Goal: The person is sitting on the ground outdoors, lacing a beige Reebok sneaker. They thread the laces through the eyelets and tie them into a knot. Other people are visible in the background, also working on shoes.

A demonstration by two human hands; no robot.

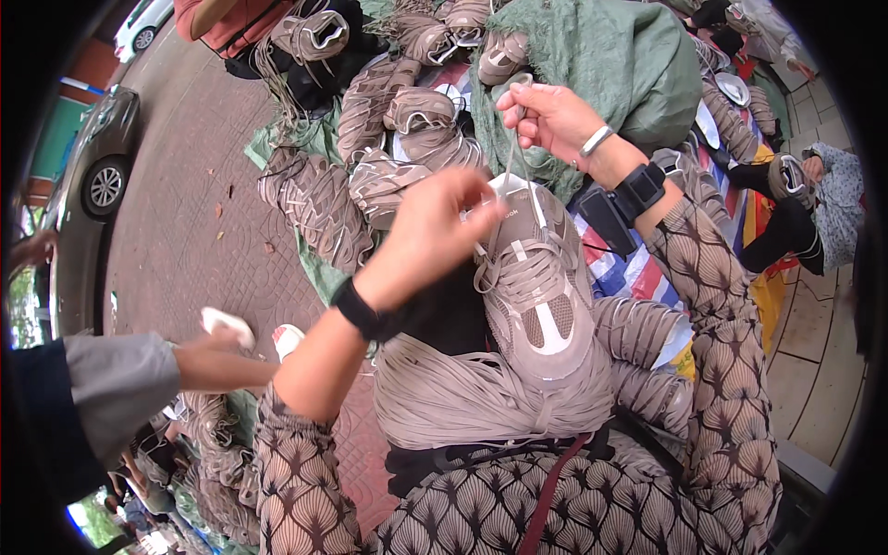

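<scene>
A grey-beige sneaker (539, 301) with white trim lies across my lap, toe toward me, its laces partly threaded. Pinched in the raised fingers of my right hand (552, 118) is the end of a shoelace (516, 159), pulled up above the shoe's tongue. My left hand (442, 231) hovers beside the shoe's collar, its fingers curled and slightly blurred; what they hold, if anything, I cannot make out. Beneath the toe, a thick bundle of loose beige laces (453, 393) drapes over my lap.
Similar sneakers (319, 199) lie heaped ahead, beside a green woven sack (610, 69) and a striped plastic sheet (638, 277). Another person's arm (217, 365) reaches in at left. Someone sits at far right in patterned clothing (837, 208). A parked car (102, 185) stands on the left.
</scene>
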